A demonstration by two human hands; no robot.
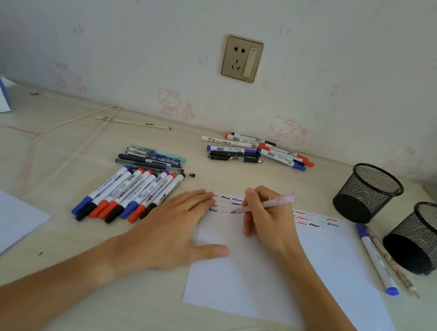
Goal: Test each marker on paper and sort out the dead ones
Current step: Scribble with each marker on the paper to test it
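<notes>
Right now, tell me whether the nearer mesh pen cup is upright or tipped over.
Upright. The nearer mesh pen cup stands on its base on the desk, open rim facing up. Nothing visible inside through the mesh.

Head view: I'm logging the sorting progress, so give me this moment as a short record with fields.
right hand: right hand grips the pink pen, tip on the paper
left hand: left hand rests flat on the paper's left edge
paper: paper carries red, black and blue squiggles along its top
near pile: whiteboard markers side by side, left of the paper
far pile: mixed markers by the wall
mesh cups: two mesh cups, right
</notes>
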